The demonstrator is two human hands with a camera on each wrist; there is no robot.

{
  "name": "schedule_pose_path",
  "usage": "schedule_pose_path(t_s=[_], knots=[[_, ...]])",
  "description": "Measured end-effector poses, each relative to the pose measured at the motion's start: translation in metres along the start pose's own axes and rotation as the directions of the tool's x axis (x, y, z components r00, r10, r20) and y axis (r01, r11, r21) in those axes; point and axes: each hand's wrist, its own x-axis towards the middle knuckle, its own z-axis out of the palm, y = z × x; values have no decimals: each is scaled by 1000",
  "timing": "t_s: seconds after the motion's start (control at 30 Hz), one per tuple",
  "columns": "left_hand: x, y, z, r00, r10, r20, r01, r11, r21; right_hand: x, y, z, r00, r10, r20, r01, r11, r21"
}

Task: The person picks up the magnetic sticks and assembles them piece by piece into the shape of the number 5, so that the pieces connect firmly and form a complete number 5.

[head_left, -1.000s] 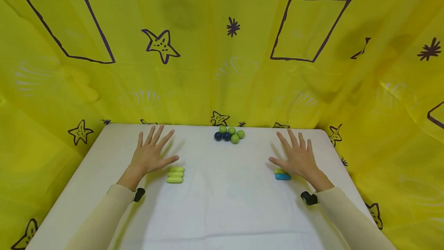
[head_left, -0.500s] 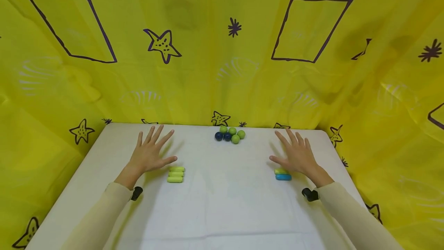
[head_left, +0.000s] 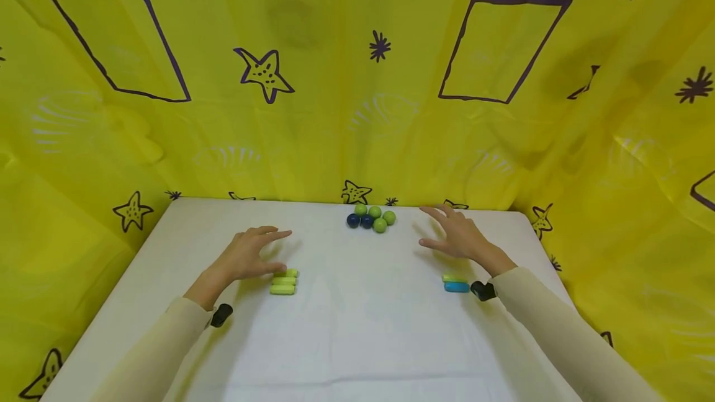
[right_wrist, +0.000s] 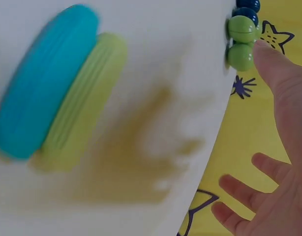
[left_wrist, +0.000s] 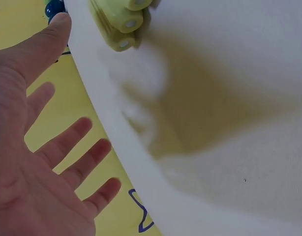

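My left hand [head_left: 246, 256] hovers over the left of the table, fingers relaxed and holding nothing. Its thumb appears just above three yellow-green rods [head_left: 282, 290] lying side by side. In the left wrist view the rods [left_wrist: 122, 22] show a metallic dot on their ends. My right hand [head_left: 460, 237] hangs in the air with its fingers loosely spread and nothing in them. Nearer me than that hand, a blue rod [head_left: 457, 287] lies against a yellow-green rod [head_left: 454, 278]. Several green balls [head_left: 380, 225] and two dark blue balls [head_left: 353, 220] cluster at the table's far edge.
A white cloth covers the table [head_left: 346, 346]. Yellow curtain [head_left: 313, 135] with dark star drawings closes off the back and both sides. Each wrist carries a black device [head_left: 221, 315] under the sleeve.
Both hands were spread wide with fingers pointing away; now their fingers are relaxed and turned inward. The right hand has shifted left toward the balls, uncovering more of the rods. No rod or ball has moved.
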Motion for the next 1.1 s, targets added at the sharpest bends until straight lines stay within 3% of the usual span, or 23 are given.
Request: schedule_pose_path(t_s=[0.1,0.23,0.43,0.6,0.83,1.1], knots=[[-2,0,2,1000,2,27,0,997,-79,13,-6,1,1000,-4,27,1,993,117],[-2,-2,5,998,16,65,-5,987,-159,30,-12,9,999,-31,44,18,963,268],[-2,-5,11,994,74,81,-51,963,-265,52,-22,25,996,50,75,-77,904,421],[-4,-9,16,989,126,73,-98,945,-312,65,-32,36,991,119,56,-132,868,478],[-5,-9,19,989,127,68,-99,942,-322,76,-39,47,973,228,19,-207,841,500],[-5,-7,23,992,96,79,-69,954,-292,81,-43,53,969,246,-19,-206,849,486]])
